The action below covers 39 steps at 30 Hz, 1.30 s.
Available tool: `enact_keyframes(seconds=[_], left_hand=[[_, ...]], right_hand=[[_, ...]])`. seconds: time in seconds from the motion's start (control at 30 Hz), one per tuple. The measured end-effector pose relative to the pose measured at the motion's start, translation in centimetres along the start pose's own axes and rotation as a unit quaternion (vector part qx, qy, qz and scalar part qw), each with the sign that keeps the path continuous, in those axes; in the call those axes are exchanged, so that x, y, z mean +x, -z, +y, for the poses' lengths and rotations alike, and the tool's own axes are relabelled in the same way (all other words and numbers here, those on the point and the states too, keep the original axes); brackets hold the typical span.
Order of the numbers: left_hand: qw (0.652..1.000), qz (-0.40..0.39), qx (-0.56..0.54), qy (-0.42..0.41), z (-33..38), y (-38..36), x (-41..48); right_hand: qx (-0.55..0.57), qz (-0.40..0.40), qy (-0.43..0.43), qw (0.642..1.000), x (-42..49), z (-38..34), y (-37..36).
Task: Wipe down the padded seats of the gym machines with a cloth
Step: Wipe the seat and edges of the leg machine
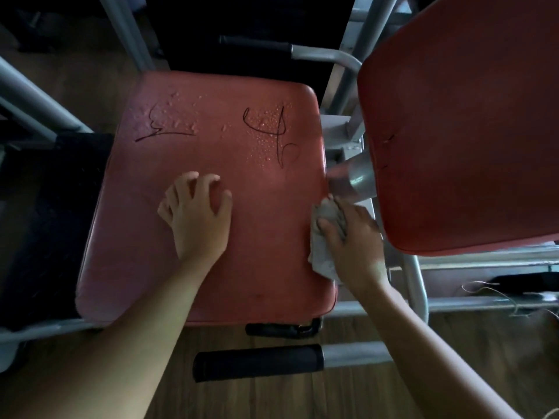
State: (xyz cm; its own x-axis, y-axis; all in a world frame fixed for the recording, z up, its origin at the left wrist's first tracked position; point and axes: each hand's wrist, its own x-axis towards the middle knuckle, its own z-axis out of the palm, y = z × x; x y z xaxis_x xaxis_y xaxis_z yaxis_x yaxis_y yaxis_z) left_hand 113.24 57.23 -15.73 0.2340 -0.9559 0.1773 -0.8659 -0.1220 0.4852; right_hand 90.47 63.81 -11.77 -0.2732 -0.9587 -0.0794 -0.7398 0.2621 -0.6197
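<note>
Wood-plank floor (302,397) seen beneath grey frame. Red padded seat (211,243) beaded with droplets (266,128) along far edge, unwiped. Grey cloth (325,237) held in right hand (354,234) grip at right edge; left hand (196,213) splayed, holding nothing. Red back pad (469,116) judged untouched.

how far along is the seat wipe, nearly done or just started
Early, by the look of it. Done: liquid is already on the red seat pad, with droplets beaded at its far end. In hand: the right hand presses a grey cloth on the pad's right edge; the left hand braces mid-pad. Left: droplets, black scribbles, and the backrest pad.
</note>
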Motion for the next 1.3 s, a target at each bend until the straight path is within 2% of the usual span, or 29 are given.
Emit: enact_keyframes(seconds=[0.07, 0.23, 0.33, 0.43, 0.57, 0.67, 0.73, 0.83, 1.03, 1.13, 1.3], left_hand=[[0.999, -0.011, 0.017, -0.049, -0.3, -1.0, -0.2], [0.995, -0.054, 0.07, -0.036, 0.0, -1.1, 0.1], [0.994, -0.069, 0.078, -0.031, 0.3, -1.1, 0.2], [0.993, -0.072, 0.092, -0.028, 0.3, -1.1, 0.2], [0.991, -0.081, 0.102, -0.025, 0.3, -1.1, 0.4], [0.99, -0.085, 0.105, -0.025, 0.4, -1.0, 0.4], [0.99, -0.089, 0.109, -0.023, 0.5, -1.0, 0.4], [0.99, -0.084, 0.108, -0.019, 0.4, -1.0, 0.4], [0.991, -0.083, 0.107, -0.02, 0.5, -1.0, 0.4], [0.991, -0.081, 0.106, -0.021, 0.5, -1.0, 0.4], [0.991, -0.079, 0.108, -0.026, 0.4, -1.1, 0.3]], right_hand=[[0.008, 0.022, 0.009, 1.0, 3.4, -0.7, -1.1], [-0.026, 0.018, -0.054, 0.998, 10.2, -1.6, -4.1], [-0.045, 0.003, -0.09, 0.995, 10.4, -1.0, -4.1], [-0.01, -0.011, -0.093, 0.996, 8.2, -0.2, -3.5], [-0.111, -0.017, -0.097, 0.989, 5.8, -0.5, -3.6], [-0.157, 0.013, -0.052, 0.986, 7.8, -1.0, -4.1], [-0.174, 0.024, -0.054, 0.983, 10.1, -1.7, -4.5], [-0.153, 0.033, -0.076, 0.985, 11.0, -2.4, -4.7], [-0.093, 0.014, -0.093, 0.991, 4.8, -0.8, -3.7], [-0.069, 0.033, -0.095, 0.993, 6.8, -1.2, -4.1], [-0.095, 0.044, -0.099, 0.99, 10.7, -2.0, -4.9]])
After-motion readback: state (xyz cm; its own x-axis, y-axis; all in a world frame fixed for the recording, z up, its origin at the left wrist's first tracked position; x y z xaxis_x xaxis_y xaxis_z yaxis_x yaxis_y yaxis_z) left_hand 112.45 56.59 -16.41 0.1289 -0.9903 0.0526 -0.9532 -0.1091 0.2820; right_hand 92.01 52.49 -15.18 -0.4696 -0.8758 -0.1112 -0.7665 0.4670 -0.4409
